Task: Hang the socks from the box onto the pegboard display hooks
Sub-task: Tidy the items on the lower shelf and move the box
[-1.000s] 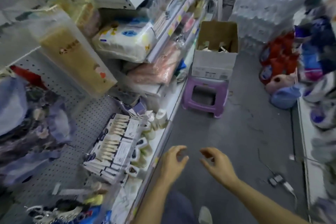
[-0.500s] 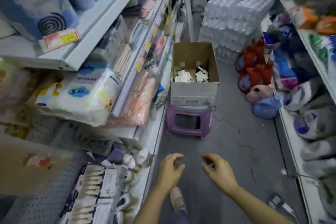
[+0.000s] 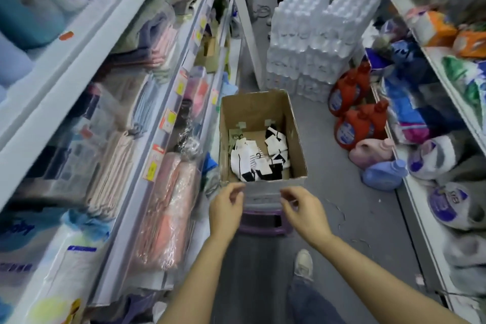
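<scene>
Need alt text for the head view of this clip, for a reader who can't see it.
Two empty hands, left hand and right hand, reach with loosely curled fingers toward an open cardboard box holding black and white socks, set on a purple stool in a narrow shop aisle. Stocked shelves line both sides, with stacked bottled water behind.

The black and white socks (image 3: 256, 159) lie in the open cardboard box (image 3: 295, 137). The box sits on a purple plastic stool (image 3: 263, 227), between two shelf rows.

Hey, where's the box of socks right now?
In the head view the box sits mid-aisle on a purple stool, against the left-hand shelves, just beyond the left hand and right hand, with water-bottle packs behind.
</scene>
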The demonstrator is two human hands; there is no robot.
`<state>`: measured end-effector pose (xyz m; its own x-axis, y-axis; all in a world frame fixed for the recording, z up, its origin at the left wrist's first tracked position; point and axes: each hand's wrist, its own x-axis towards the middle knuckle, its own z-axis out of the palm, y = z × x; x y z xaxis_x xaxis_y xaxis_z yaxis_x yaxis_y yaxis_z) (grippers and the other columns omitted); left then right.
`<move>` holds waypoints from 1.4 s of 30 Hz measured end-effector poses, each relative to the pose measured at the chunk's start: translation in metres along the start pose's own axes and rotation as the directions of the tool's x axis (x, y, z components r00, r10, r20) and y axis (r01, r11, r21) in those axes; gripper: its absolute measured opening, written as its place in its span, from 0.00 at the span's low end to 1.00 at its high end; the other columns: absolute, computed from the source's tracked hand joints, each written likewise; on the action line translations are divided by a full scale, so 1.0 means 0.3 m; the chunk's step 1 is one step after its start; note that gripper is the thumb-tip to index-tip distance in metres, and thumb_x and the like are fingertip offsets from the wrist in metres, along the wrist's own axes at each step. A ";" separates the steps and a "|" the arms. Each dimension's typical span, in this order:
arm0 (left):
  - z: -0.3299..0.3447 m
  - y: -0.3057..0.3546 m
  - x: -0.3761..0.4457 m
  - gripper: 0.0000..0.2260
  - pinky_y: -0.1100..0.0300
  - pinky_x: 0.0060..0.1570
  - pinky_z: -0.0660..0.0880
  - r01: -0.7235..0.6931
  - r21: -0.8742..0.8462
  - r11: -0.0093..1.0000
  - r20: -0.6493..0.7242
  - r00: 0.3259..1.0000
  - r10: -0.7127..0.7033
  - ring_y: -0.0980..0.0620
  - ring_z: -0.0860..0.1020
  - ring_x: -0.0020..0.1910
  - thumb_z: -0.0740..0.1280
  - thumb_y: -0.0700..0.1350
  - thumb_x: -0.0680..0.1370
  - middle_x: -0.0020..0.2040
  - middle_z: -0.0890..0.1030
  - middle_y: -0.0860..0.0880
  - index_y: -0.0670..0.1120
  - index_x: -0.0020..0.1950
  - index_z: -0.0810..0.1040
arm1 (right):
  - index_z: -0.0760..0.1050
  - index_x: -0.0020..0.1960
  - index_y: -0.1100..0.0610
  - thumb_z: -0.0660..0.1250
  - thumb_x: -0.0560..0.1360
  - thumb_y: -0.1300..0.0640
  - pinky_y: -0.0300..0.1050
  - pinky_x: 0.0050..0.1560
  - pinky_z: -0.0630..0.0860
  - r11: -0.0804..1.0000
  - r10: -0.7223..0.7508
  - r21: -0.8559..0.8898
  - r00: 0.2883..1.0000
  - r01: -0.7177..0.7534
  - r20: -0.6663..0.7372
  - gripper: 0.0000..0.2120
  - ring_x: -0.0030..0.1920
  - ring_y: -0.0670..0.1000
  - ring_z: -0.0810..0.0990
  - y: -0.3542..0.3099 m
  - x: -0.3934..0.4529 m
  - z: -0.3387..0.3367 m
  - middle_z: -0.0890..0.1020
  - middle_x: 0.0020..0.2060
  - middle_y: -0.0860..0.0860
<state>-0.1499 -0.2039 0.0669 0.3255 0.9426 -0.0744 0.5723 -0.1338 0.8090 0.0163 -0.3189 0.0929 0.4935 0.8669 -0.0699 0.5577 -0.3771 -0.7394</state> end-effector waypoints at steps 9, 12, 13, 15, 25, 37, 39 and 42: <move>0.204 -0.023 0.489 0.12 0.54 0.55 0.78 0.231 0.231 0.945 0.095 0.961 -0.259 0.48 0.81 0.52 0.66 0.40 0.78 0.55 0.84 0.47 0.46 0.60 0.81 | 0.80 0.58 0.54 0.67 0.75 0.61 0.39 0.51 0.72 0.995 -0.032 -0.089 0.991 0.043 0.129 0.13 0.53 0.49 0.80 0.045 0.440 -0.052 0.83 0.52 0.47; 0.281 -0.100 0.592 0.15 0.55 0.58 0.76 0.358 0.334 0.872 0.144 0.895 -0.422 0.44 0.79 0.58 0.64 0.40 0.78 0.61 0.81 0.43 0.44 0.64 0.79 | 0.80 0.59 0.54 0.66 0.76 0.60 0.38 0.53 0.71 0.989 -0.022 -0.140 0.981 0.049 0.191 0.13 0.56 0.49 0.79 0.066 0.532 -0.008 0.82 0.54 0.47; 0.308 -0.133 0.623 0.16 0.54 0.58 0.76 0.398 0.356 0.845 0.161 0.865 -0.475 0.43 0.78 0.59 0.64 0.41 0.78 0.62 0.80 0.42 0.43 0.65 0.78 | 0.79 0.60 0.54 0.65 0.76 0.59 0.39 0.54 0.71 0.986 -0.012 -0.159 0.975 0.048 0.221 0.13 0.57 0.49 0.78 0.076 0.557 0.014 0.82 0.55 0.47; 0.355 -0.189 0.679 0.17 0.52 0.59 0.76 0.458 0.401 0.793 0.185 0.808 -0.560 0.41 0.77 0.61 0.63 0.42 0.79 0.64 0.78 0.40 0.41 0.67 0.75 | 0.78 0.60 0.53 0.64 0.77 0.58 0.43 0.54 0.72 0.978 0.027 -0.205 0.961 0.032 0.274 0.13 0.58 0.50 0.77 0.101 0.597 0.061 0.80 0.56 0.47; 0.499 -0.297 0.900 0.35 0.46 0.66 0.70 0.610 0.414 0.676 0.103 0.706 -0.701 0.36 0.70 0.68 0.71 0.49 0.76 0.72 0.68 0.38 0.42 0.76 0.57 | 0.74 0.62 0.57 0.64 0.78 0.55 0.48 0.56 0.74 0.907 0.303 -0.408 0.838 -0.107 0.454 0.13 0.59 0.55 0.76 0.219 0.721 0.242 0.78 0.58 0.53; 0.404 -0.143 0.817 0.12 0.48 0.45 0.76 0.467 0.303 0.831 -0.093 0.882 -0.462 0.38 0.80 0.53 0.65 0.48 0.81 0.56 0.81 0.40 0.41 0.59 0.72 | 0.76 0.59 0.58 0.60 0.79 0.59 0.46 0.47 0.76 0.868 0.458 -0.386 0.802 -0.311 0.383 0.11 0.54 0.58 0.81 0.283 0.880 0.410 0.82 0.53 0.57; 0.386 -0.129 0.776 0.12 0.48 0.45 0.78 0.520 0.244 0.819 -0.114 0.854 -0.508 0.38 0.80 0.52 0.64 0.48 0.81 0.56 0.81 0.40 0.42 0.58 0.71 | 0.76 0.60 0.59 0.60 0.80 0.58 0.46 0.50 0.76 0.869 0.457 -0.393 0.794 -0.301 0.401 0.12 0.55 0.59 0.80 0.290 0.928 0.444 0.82 0.54 0.58; 0.366 -0.124 0.686 0.11 0.47 0.46 0.79 0.587 0.225 0.778 -0.115 0.809 -0.577 0.38 0.81 0.53 0.63 0.49 0.81 0.57 0.81 0.40 0.43 0.58 0.70 | 0.74 0.61 0.58 0.66 0.77 0.52 0.48 0.53 0.77 0.822 0.514 -0.500 0.730 -0.271 0.450 0.16 0.58 0.59 0.77 0.316 0.994 0.487 0.79 0.58 0.58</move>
<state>-0.0215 -0.0387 -0.0424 -0.1539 0.8747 -0.4596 0.8053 0.3805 0.4546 0.1187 -0.0483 -0.0959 0.3469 0.5859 -0.7324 0.6588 -0.7080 -0.2543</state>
